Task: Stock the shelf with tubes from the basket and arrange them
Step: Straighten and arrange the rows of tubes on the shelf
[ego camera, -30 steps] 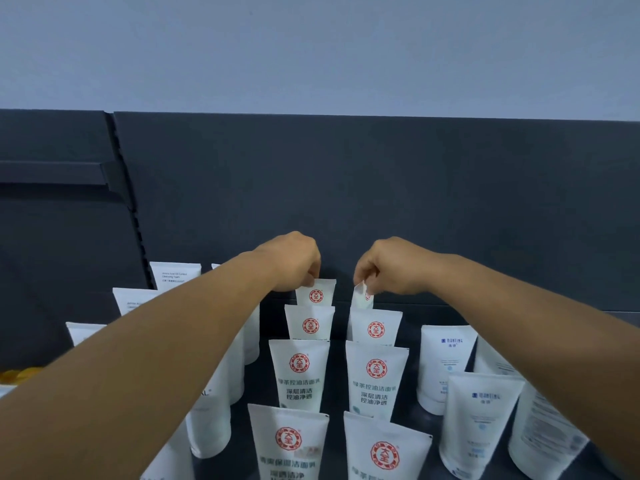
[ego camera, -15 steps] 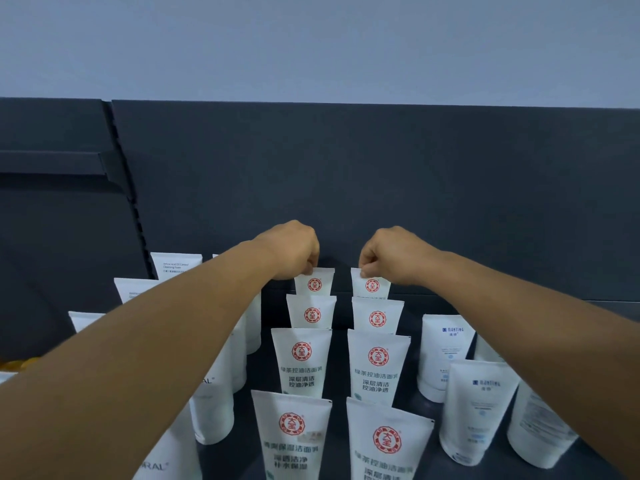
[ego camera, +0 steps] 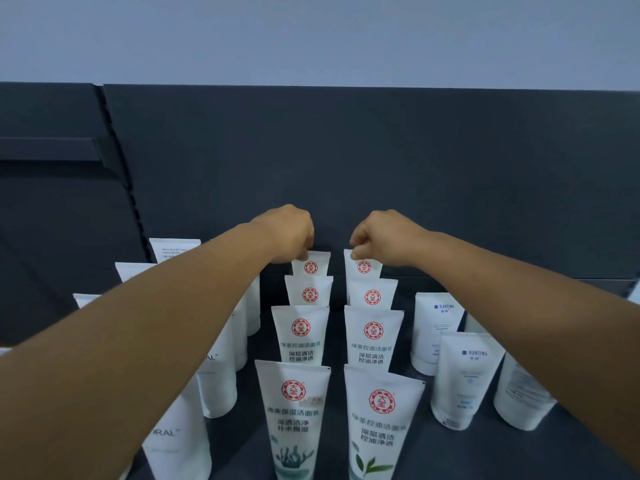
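Two rows of white tubes with red round logos stand upright on the dark shelf (ego camera: 519, 455), running from front to back. My left hand (ego camera: 289, 233) pinches the top edge of the rearmost tube of the left row (ego camera: 313, 266). My right hand (ego camera: 382, 235) pinches the top edge of the rearmost tube of the right row (ego camera: 367, 266). Both rear tubes stand upright and face forward, close to the dark back panel (ego camera: 346, 150). The basket is out of view.
Plain white tubes (ego camera: 176, 249) stand in a row on the left, partly hidden by my left forearm. White tubes with blue print (ego camera: 465, 379) stand on the right. A second shelf bay with a ledge (ego camera: 48, 150) lies to the far left.
The right rear tube, tilted and edge-on a second ago, now stands straight and faces forward. Both hands stay on the rear tubes' tops; the view has shifted slightly.
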Demonstrator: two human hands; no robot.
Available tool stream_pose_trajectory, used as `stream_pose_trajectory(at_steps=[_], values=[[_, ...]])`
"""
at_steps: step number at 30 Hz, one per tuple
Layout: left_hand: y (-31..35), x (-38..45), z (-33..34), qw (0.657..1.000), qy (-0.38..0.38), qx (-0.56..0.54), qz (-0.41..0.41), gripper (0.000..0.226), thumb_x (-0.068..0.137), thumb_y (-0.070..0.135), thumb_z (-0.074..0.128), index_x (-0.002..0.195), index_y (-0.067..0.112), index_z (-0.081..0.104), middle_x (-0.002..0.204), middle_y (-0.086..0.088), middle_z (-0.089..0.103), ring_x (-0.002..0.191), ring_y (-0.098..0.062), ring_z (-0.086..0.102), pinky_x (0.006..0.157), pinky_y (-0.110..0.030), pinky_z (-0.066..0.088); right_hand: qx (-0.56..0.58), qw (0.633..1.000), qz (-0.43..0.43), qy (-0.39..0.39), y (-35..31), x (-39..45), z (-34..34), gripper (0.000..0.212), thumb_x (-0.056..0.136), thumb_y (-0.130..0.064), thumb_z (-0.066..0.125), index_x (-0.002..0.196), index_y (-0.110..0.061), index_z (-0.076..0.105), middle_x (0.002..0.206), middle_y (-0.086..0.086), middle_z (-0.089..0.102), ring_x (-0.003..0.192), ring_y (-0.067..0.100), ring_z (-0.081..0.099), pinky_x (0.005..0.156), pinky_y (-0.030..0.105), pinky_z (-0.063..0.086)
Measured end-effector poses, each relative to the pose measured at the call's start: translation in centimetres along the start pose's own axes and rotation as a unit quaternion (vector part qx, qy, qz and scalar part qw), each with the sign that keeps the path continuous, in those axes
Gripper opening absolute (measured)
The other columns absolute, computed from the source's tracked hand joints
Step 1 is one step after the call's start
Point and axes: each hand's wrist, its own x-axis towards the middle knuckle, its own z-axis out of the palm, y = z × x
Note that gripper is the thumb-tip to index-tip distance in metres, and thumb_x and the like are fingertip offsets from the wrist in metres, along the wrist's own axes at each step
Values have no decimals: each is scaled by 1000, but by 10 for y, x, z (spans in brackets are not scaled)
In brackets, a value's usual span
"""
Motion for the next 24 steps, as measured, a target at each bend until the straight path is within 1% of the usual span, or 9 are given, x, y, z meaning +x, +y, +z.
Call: stream_pose_trajectory(at_steps=[2,4,7,8,11,14,16,21,24], values=[[2,-7,-4,1000,14,-7,-2,35,89,25,65,123,15,64,121,-3,65,107,-23,61,88,-31,49,-2,1000,3,6,-3,-8,-5,32,90,-31,62,109,-6,68,112,12,68,106,29,63,93,44,52],[5,-18,-10,999,30,-13,-2,37,90,27,64,124,15,62,120,-3,65,105,-23,62,87,-31,49,-4,1000,5,12,-7,-19,-11,35,92,-32,60,109,-3,65,112,15,66,106,32,62,92,45,51],[15,-36,-21,999,51,-15,9,25,91,29,61,109,12,63,113,-5,65,90,-20,58,75,-28,46,-20,1000,10,14,-14,-42,-22,32,94,-33,55,87,-2,56,87,12,58,82,31,55,70,36,45],[19,-44,-25,998,56,-12,12,23,91,30,60,106,13,62,114,-5,64,90,-19,56,73,-28,44,-26,999,14,15,-17,-51,-26,32,95,-34,53,86,-3,54,86,10,55,81,29,52,69,35,43],[31,-69,-37,998,59,-6,17,41,93,35,57,129,16,54,128,-2,59,109,-23,58,86,-32,48,-41,999,23,16,-25,-81,-38,34,96,-35,50,100,-3,57,95,8,59,92,29,56,78,37,47],[45,-94,-47,998,62,7,30,46,93,38,56,134,16,52,133,-3,56,117,-25,56,97,-37,48,-49,998,32,20,-33,-117,-49,32,97,-36,48,86,-6,50,77,2,47,77,24,48,67,34,39],[58,-111,-53,998,60,8,36,49,94,38,55,138,16,48,138,-3,53,123,-25,53,100,-36,45,-48,998,45,25,-37,-141,-55,33,97,-35,48,84,-5,49,75,1,43,73,21,43,65,33,36],[97,-143,-59,995,63,10,72,47,93,40,55,132,14,52,134,-4,55,120,-25,54,99,-39,47,-44,995,81,31,-38,-196,-63,32,97,-34,48,78,-9,44,72,1,40,68,20,41,59,31,33],[123,-154,-58,994,53,-4,91,47,92,40,56,132,16,52,133,-3,56,118,-25,55,98,-42,48,-47,993,104,25,-30,-222,-66,32,98,-33,46,92,-2,53,81,5,49,68,22,48,54,29,36]])
